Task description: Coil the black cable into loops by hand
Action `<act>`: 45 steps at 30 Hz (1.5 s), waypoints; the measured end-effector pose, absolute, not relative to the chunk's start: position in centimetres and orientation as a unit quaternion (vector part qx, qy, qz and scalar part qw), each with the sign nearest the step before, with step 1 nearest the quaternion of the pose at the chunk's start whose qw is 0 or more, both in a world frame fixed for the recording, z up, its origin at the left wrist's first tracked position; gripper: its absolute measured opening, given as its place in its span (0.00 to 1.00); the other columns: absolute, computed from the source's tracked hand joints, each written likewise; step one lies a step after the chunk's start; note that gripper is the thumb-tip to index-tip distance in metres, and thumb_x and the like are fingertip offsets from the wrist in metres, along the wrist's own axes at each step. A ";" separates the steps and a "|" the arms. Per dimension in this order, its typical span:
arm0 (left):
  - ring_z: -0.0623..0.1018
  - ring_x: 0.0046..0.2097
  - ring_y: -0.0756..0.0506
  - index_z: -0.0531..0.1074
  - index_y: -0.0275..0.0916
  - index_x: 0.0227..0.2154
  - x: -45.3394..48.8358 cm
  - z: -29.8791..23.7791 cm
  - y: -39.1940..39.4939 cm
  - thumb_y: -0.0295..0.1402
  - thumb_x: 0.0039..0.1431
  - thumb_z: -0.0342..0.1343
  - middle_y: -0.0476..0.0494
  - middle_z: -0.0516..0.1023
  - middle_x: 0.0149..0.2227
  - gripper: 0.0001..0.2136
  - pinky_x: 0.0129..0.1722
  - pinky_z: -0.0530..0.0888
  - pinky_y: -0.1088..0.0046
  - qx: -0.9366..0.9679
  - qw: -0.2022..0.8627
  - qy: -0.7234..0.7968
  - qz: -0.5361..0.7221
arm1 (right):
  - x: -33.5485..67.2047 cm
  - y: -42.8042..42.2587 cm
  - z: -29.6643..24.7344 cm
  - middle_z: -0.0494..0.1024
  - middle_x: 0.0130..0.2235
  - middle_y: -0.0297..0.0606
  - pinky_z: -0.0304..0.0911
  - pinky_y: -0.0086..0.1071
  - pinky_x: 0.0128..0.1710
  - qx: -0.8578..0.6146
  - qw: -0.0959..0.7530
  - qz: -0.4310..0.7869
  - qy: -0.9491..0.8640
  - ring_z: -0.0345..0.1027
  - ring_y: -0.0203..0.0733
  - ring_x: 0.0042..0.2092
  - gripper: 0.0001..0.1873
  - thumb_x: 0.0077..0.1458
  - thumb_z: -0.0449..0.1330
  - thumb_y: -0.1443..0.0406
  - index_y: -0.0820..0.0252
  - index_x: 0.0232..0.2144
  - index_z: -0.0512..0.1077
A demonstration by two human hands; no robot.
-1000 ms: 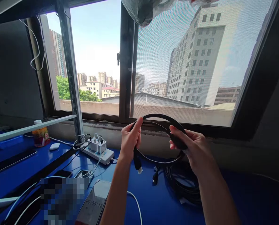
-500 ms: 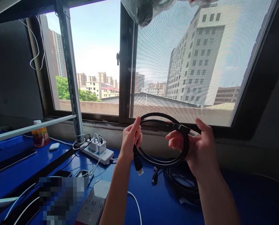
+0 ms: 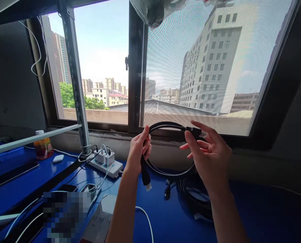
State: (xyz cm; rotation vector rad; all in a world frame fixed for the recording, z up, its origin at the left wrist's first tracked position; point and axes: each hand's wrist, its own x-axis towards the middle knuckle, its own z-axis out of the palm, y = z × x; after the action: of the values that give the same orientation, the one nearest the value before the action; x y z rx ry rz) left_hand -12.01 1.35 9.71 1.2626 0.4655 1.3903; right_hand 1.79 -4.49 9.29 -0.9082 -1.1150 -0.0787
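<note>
A black cable (image 3: 167, 124), wound into a loop, is held up above the blue table. My left hand (image 3: 139, 145) is closed around the loop's left side, thumb on top. Below that fist hangs one plug (image 3: 145, 178) with a pale tip; it looks like an HDMI plug. At the loop's upper right, my right hand (image 3: 211, 152) has thumb and index finger on the other plug (image 3: 193, 131), while its remaining fingers are loosely curled behind. The loop's right side is partly hidden by this hand. Another coiled black cable (image 3: 191, 195) lies on the table underneath.
A white power strip (image 3: 107, 165) with chargers and wires sits left of my hands. In front of it lies a device showing a timer (image 3: 102, 216). Farther left are a bottle (image 3: 43, 146), a white case (image 3: 58, 158) and a metal shelf post (image 3: 76, 74). A window stands behind the table.
My right hand has turned and moved left, its thumb and index finger now on the upper plug instead of an open palm behind the loop. My left hand keeps its hold, shifting slightly left.
</note>
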 end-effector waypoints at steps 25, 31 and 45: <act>0.79 0.27 0.46 0.63 0.39 0.26 -15.8 8.2 2.5 0.57 0.44 0.62 0.48 0.75 0.21 0.25 0.26 0.71 0.76 0.675 0.596 0.293 0.322 | 2.6 -2.0 8.0 0.77 0.32 0.37 0.55 0.26 0.11 -0.460 0.758 -0.005 -0.462 0.60 0.30 0.14 0.27 0.42 0.65 0.46 0.61 0.35 0.70; 0.72 0.17 0.52 0.60 0.39 0.27 -15.7 7.1 4.3 0.36 0.67 0.43 0.55 0.69 0.16 0.12 0.22 0.67 0.80 0.649 0.498 0.485 0.310 | 2.1 0.2 6.3 0.77 0.38 0.35 0.62 0.25 0.19 -0.616 0.572 0.085 -0.536 0.65 0.29 0.19 0.20 0.41 0.70 0.62 0.60 0.38 0.71; 0.75 0.22 0.41 0.68 0.41 0.22 -16.9 -2.4 10.2 0.29 0.46 0.61 0.50 0.69 0.13 0.07 0.23 0.72 0.67 0.684 0.396 0.599 0.132 | 0.5 5.4 -3.6 0.73 0.44 0.41 0.70 0.37 0.44 -0.725 0.284 0.206 -0.592 0.70 0.38 0.42 0.13 0.62 0.59 0.63 0.64 0.46 0.70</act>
State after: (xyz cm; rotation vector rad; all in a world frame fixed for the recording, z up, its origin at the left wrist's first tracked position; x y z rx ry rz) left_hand -16.90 10.23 -2.43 1.7334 1.5182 0.3339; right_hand 0.53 5.44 -3.62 -1.9405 -1.5845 0.5501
